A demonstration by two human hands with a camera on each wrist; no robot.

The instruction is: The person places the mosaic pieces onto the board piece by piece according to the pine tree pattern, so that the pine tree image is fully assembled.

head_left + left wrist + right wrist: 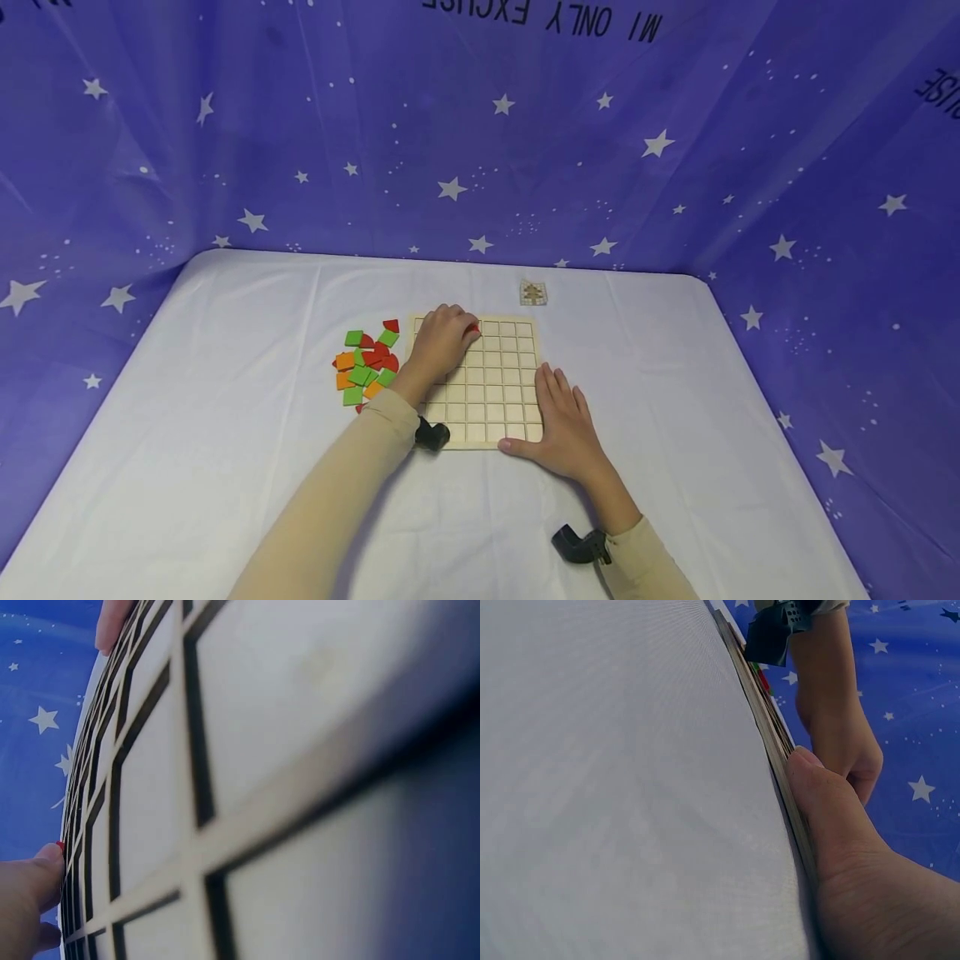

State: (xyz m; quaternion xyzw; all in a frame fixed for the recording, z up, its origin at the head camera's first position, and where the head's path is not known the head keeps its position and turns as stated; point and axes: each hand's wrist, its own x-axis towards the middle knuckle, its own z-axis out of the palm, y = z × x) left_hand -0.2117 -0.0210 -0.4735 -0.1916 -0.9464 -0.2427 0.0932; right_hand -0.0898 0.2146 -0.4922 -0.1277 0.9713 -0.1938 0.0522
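Observation:
A pale wooden grid board lies flat on the white table. Over its far row, my left hand pinches a small red tile between thumb and fingers, right at the board's surface. The left wrist view shows only a speck of that red tile at the thumb tip; the hand hides its shape. My right hand rests at the board's near right corner with fingers spread along the right side. Its thumb lies on the near edge, seen pressed to the board's side in the right wrist view.
Left of the board lies a loose pile of red, green and orange tiles, some overlapping. A small card with a tree-like pattern lies beyond the board. Purple star-printed cloth surrounds the table at the back and sides.

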